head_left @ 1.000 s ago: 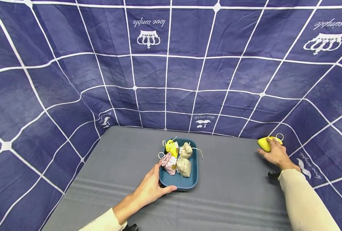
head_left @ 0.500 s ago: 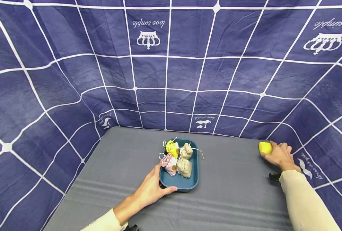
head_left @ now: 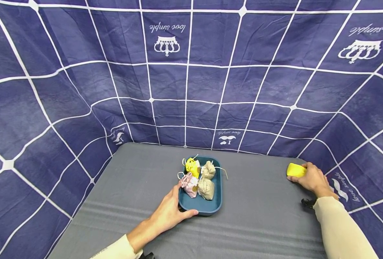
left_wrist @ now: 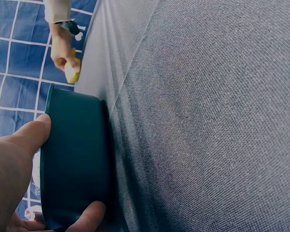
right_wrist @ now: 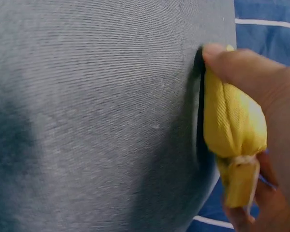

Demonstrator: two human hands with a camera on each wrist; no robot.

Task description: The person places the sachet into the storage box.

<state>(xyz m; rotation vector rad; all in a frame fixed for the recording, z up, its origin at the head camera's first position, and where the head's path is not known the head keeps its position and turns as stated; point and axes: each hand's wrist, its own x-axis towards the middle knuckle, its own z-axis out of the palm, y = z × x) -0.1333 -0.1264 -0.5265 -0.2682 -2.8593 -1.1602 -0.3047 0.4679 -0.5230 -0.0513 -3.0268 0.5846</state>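
At the table's far right, my right hand (head_left: 314, 178) grips a yellow drawstring pouch (head_left: 296, 170) between thumb and fingers. In the right wrist view the tied neck of the yellow pouch (right_wrist: 235, 121) points back toward the palm, and its body sits close over the grey cloth. My left hand (head_left: 167, 208) holds the near left corner of a teal plastic bin (head_left: 207, 207), thumb at its front rim and fingers along its left side. Inside the bin are a yellow pouch (head_left: 192, 167), a pink pouch (head_left: 190, 186) and two beige pouches (head_left: 206, 188).
A grey cloth (head_left: 256, 201) covers the table. Blue cloth (head_left: 204, 82) with white grid lines hangs behind and on both sides, close beside my right hand. One pouch's string (head_left: 224, 172) trails over the bin's right rim.
My right hand has closed its grip around the yellow pouch and turned it, shifting it slightly toward me. My left hand and the bin have stayed in place.
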